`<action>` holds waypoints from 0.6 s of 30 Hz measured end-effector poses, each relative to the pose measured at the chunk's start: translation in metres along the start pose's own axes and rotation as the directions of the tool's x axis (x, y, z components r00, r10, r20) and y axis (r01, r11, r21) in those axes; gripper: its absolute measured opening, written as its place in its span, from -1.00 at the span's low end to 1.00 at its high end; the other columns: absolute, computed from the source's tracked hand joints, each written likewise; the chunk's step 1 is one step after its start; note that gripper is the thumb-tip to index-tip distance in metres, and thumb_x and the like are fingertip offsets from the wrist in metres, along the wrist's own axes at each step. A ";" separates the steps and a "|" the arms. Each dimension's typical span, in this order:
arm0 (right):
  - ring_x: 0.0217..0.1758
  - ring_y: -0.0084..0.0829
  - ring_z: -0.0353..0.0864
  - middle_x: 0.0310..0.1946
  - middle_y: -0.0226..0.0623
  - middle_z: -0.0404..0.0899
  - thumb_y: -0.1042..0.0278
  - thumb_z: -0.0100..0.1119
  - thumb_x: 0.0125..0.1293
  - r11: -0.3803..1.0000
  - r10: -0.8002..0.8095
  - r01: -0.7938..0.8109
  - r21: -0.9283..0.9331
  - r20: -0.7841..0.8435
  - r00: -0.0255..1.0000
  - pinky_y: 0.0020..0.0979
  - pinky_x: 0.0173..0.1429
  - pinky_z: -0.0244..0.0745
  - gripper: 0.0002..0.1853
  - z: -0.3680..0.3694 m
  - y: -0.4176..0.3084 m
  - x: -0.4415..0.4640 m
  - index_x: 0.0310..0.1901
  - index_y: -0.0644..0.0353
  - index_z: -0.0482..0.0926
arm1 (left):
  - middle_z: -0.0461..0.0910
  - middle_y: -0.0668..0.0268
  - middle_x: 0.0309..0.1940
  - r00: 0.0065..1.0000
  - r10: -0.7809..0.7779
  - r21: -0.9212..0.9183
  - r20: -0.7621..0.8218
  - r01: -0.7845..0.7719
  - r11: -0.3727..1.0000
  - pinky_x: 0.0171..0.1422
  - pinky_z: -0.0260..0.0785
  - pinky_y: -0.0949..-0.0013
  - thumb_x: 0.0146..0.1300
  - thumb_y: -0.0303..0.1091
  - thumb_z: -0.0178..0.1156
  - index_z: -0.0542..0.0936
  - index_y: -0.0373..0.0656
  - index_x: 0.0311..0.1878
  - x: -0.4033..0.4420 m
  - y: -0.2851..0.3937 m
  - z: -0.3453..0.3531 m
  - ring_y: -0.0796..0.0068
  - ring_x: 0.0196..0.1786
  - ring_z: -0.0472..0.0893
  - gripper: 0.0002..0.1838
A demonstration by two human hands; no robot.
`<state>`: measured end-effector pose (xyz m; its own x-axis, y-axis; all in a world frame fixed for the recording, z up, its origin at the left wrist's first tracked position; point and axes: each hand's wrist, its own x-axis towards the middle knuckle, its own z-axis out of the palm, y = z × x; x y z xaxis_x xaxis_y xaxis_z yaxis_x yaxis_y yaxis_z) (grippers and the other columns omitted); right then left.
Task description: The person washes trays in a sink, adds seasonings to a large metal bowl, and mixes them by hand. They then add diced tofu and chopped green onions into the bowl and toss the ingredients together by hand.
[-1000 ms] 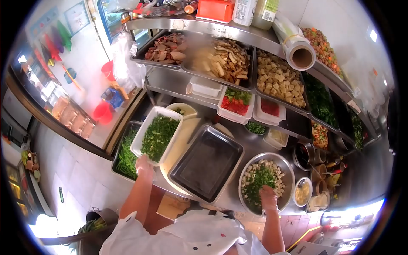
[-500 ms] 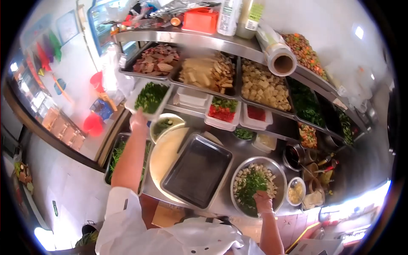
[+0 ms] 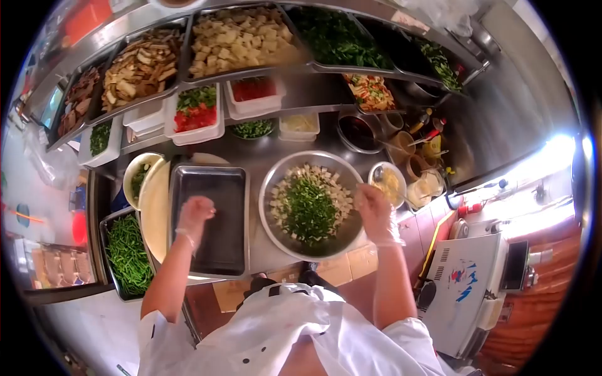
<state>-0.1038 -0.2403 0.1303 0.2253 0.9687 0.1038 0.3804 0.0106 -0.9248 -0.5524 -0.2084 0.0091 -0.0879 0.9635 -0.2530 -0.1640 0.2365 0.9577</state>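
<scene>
My left hand (image 3: 196, 215), in a clear glove, hovers above an empty dark metal tray (image 3: 211, 257) with its fingers curled inward; nothing shows in it. My right hand (image 3: 376, 210), gloved too, is at the right rim of a steel bowl (image 3: 268, 227). Its fingers are drawn together, and whether they grip the rim or something small I cannot make out. Inside the bowl, chopped greens (image 3: 310, 212) lie on pale diced cubes (image 3: 339, 202). A white container of chopped greens (image 3: 99, 139) rests at the left end of the lower shelf.
A tray of green beans (image 3: 128, 254) stands at the left, beside a round board (image 3: 152, 210). Shelves hold trays of tofu cubes (image 3: 241, 41) and leafy greens (image 3: 338, 37). A small bowl (image 3: 387, 182) and dark sauce pot (image 3: 360, 130) are right of the large bowl.
My left hand has let go of the white container on the shelf and moved back over the tray. My right hand has lifted from the greens to the bowl's right rim. The view has swung right.
</scene>
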 end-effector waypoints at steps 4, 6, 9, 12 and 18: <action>0.13 -0.14 0.57 0.05 -0.13 0.61 0.32 0.29 0.29 0.798 -0.116 0.209 -0.565 0.196 0.974 -0.22 0.16 0.52 -0.59 0.053 0.100 0.000 0.16 0.19 0.55 | 0.61 0.32 -0.25 0.992 -0.056 0.044 0.112 0.051 0.998 -0.01 0.53 0.37 0.34 -0.40 0.26 0.55 -0.18 -0.10 -0.033 -0.027 0.063 0.47 -0.18 0.63 -0.86; 0.33 -0.14 0.47 0.30 -0.08 0.47 0.33 0.32 0.24 0.854 -0.154 0.225 -0.469 0.185 0.971 -0.24 0.36 0.43 -0.47 0.040 0.117 0.002 0.25 0.19 0.50 | 0.61 0.33 -0.26 0.995 0.009 0.075 0.095 -0.016 0.997 -0.01 0.51 0.40 0.28 -0.46 0.29 0.56 -0.20 -0.10 -0.042 -0.032 0.094 0.51 -0.17 0.61 -0.83; 0.36 -0.19 0.44 0.31 -0.09 0.43 0.37 0.31 0.24 0.981 0.056 -0.068 0.179 0.070 0.996 -0.24 0.38 0.38 -0.47 -0.008 0.135 0.010 0.25 0.24 0.48 | 0.60 0.35 -0.27 0.998 0.046 0.125 0.039 -0.051 0.991 -0.02 0.49 0.45 0.26 -0.52 0.26 0.56 -0.19 -0.06 -0.048 -0.051 0.109 0.55 -0.19 0.58 -0.80; 0.17 -0.23 0.53 0.14 -0.14 0.53 0.33 0.25 0.36 0.966 -0.061 0.043 -0.257 -0.065 0.996 -0.27 0.24 0.44 -0.49 -0.064 0.198 0.036 0.30 0.26 0.40 | 0.59 0.40 -0.27 0.988 0.143 0.283 -0.061 -0.120 0.952 -0.05 0.47 0.49 0.26 -0.55 0.22 0.57 -0.15 -0.03 -0.030 -0.078 0.136 0.57 -0.20 0.56 -0.78; 0.11 -0.28 0.55 0.06 -0.16 0.59 0.09 0.14 0.47 0.947 0.292 -0.303 0.102 0.113 0.950 -0.29 0.25 0.40 -0.50 -0.065 0.278 0.069 0.23 0.34 0.44 | 0.61 -0.10 -0.18 0.973 0.227 0.829 -0.052 -0.084 0.553 0.03 0.43 0.06 0.33 -0.28 0.19 0.55 -0.23 0.03 0.018 -0.070 0.197 -0.11 -0.07 0.59 -0.71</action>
<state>0.0758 -0.1864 -0.0955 0.2234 0.9512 -0.2127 0.2009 -0.2585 -0.9449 -0.3494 -0.1826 -0.0352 -0.1740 0.9841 -0.0362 0.7309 0.1536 0.6650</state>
